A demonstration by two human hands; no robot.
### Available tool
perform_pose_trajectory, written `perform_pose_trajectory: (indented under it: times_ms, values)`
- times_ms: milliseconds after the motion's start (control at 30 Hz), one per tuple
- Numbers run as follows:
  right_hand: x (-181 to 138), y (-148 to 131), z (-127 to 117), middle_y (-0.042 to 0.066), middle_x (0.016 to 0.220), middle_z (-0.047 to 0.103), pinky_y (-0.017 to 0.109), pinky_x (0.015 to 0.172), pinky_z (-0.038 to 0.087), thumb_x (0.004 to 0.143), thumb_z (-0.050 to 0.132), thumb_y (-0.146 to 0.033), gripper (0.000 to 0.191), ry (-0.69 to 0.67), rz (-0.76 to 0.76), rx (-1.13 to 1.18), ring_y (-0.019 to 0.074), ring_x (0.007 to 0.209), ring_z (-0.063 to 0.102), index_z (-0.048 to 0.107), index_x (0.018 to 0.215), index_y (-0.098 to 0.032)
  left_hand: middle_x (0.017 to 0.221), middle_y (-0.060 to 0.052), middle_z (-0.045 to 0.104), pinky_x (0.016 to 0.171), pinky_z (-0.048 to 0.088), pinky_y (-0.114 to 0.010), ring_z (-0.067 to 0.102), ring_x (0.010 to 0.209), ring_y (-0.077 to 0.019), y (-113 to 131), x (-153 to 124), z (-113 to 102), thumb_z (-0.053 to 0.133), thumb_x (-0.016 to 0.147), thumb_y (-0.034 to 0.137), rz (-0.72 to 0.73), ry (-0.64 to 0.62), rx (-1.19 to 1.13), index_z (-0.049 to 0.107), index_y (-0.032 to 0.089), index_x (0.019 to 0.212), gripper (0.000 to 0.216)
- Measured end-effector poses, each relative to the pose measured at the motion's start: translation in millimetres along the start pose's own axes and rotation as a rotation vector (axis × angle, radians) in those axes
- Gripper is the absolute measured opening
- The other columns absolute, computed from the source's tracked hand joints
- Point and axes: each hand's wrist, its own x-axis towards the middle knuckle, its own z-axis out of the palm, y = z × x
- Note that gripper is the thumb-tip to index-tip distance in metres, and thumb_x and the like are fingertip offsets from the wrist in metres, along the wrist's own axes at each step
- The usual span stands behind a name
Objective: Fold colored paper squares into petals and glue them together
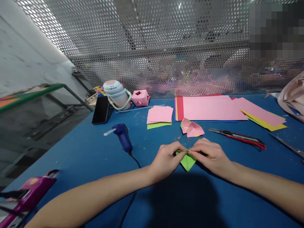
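Note:
A small green piece of folded paper (187,162) is held between both hands above the blue table, one corner pointing toward me. My left hand (167,160) pinches its upper left edge between thumb and fingers. On the upper right edge, my right hand (211,155) pinches it the same way, the fingertips of the two hands almost meeting. Just beyond the hands lie folded pink paper pieces (193,129) with touches of yellow and green. To the right of them rests a box cutter (237,137) with a red and black handle.
A blue glue gun (123,137) with its cord lies left of my hands. Behind it stand a phone (100,110), a lidded bottle (117,96) and a pink paper box (140,98). Square paper sheets (160,114), larger pink sheets (211,108) and scissors (286,145) lie farther off.

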Motion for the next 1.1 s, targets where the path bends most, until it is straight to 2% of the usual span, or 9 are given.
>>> perform_pose_trajectory:
  times_ms: [100,267,467,567,733,833,900,1033,1100]
  values:
    - [0,0,-1,0.003,0.069,0.064,0.028,0.064,0.044,0.087,0.052,-0.021,0.015,-0.002,-0.017,-0.006,0.0134,0.065,0.057,0.065,0.081,-0.017,0.080,-0.001,0.072,0.067,0.049,-0.018,0.066,0.072,-0.0116,-1,-2,0,0.056,0.082,0.016,0.049,0.023,0.025,0.066,0.016,0.084,0.011]
    - [-1,-1,0,0.004,0.070,0.066,0.030,0.065,0.044,0.087,0.052,-0.018,0.014,-0.031,-0.119,-0.043,0.0135,0.065,0.057,0.065,0.081,-0.015,0.088,-0.005,0.072,0.076,0.050,-0.019,0.067,0.081,-0.0130,-3,-6,0,0.047,0.087,0.015,0.260,-0.024,0.122,0.064,0.013,0.095,0.019]
    - [4,-4,-2,0.002,0.071,0.066,0.026,0.064,0.047,0.085,0.055,-0.020,0.013,0.026,0.112,0.073,0.0130,0.067,0.060,0.065,0.077,-0.018,0.083,-0.002,0.070,0.068,0.049,-0.018,0.066,0.074,-0.0114,1,-4,-2,0.045,0.088,0.016,0.115,-0.003,0.165,0.062,0.015,0.093,0.018]
    - [6,-5,-5,0.002,0.070,0.066,0.025,0.061,0.047,0.084,0.056,-0.020,0.013,0.045,0.156,0.090,0.0127,0.065,0.060,0.065,0.075,-0.018,0.083,-0.001,0.070,0.066,0.048,-0.018,0.065,0.072,-0.0107,2,-3,-1,0.047,0.087,0.017,0.066,0.008,0.144,0.061,0.017,0.094,0.016]
    - [3,-4,-3,0.002,0.067,0.065,0.026,0.061,0.046,0.084,0.057,-0.019,0.012,0.048,0.051,0.066,0.0122,0.063,0.058,0.065,0.076,-0.017,0.070,0.002,0.065,0.059,0.044,-0.017,0.059,0.061,-0.0092,1,-2,2,0.052,0.081,0.016,0.015,-0.054,0.112,0.058,0.018,0.081,0.005]
    - [0,-3,-1,0.002,0.068,0.064,0.027,0.063,0.044,0.085,0.056,-0.021,0.011,-0.024,-0.064,0.038,0.0126,0.064,0.057,0.065,0.081,-0.017,0.072,0.002,0.063,0.064,0.044,-0.019,0.058,0.066,-0.0100,-1,-3,3,0.051,0.077,0.008,0.038,-0.101,0.093,0.052,0.018,0.071,0.011]
    - [-1,-4,0,0.003,0.069,0.064,0.027,0.063,0.044,0.086,0.055,-0.022,0.012,-0.053,-0.066,0.021,0.0128,0.065,0.056,0.064,0.083,-0.017,0.074,0.001,0.063,0.065,0.043,-0.020,0.057,0.068,-0.0104,-1,-3,3,0.049,0.076,0.005,0.046,-0.095,0.067,0.049,0.018,0.069,0.014]
    - [1,-1,-1,0.002,0.067,0.062,0.026,0.063,0.043,0.088,0.050,-0.025,0.019,-0.044,0.004,-0.033,0.0129,0.064,0.056,0.064,0.078,-0.018,0.082,-0.002,0.063,0.070,0.045,-0.023,0.058,0.075,-0.0127,3,-1,1,0.052,0.080,0.016,0.027,-0.106,0.050,0.054,0.017,0.085,0.005]
    - [4,5,-4,0.002,0.068,0.064,0.028,0.066,0.041,0.089,0.050,-0.026,0.019,-0.036,0.004,-0.105,0.0135,0.066,0.056,0.064,0.078,-0.018,0.094,-0.005,0.063,0.077,0.046,-0.025,0.059,0.086,-0.0150,4,2,-2,0.057,0.080,0.022,0.044,-0.109,0.063,0.053,0.017,0.099,0.020]
